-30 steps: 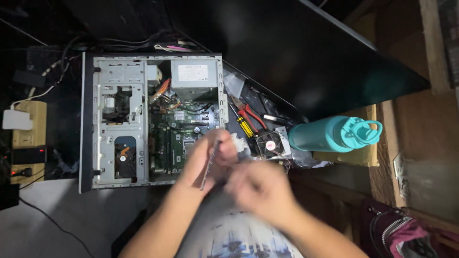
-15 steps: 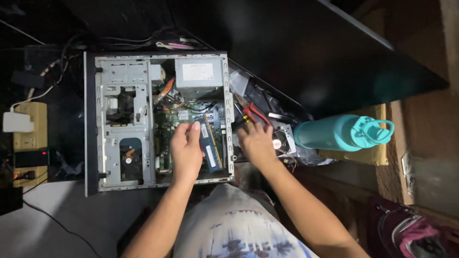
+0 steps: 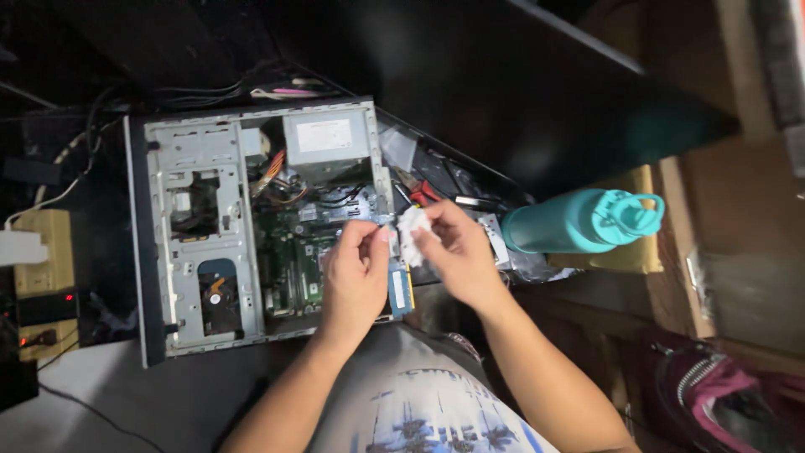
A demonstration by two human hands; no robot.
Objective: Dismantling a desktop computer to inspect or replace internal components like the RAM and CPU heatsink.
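Note:
An open desktop computer case lies on its side, showing its green motherboard and grey power supply. My left hand grips a blue memory stick by its upper end, over the case's right edge. My right hand holds a crumpled white tissue and presses it against the top of the stick. Both hands meet just right of the motherboard.
A teal water bottle lies on its side to the right. Red-handled pliers and other tools sit behind my hands. A power strip with cables is at far left. A pink and grey bag sits low right.
My left hand lifted the memory stick off the motherboard towards the right. My right hand picked up the white tissue and brought it to the stick.

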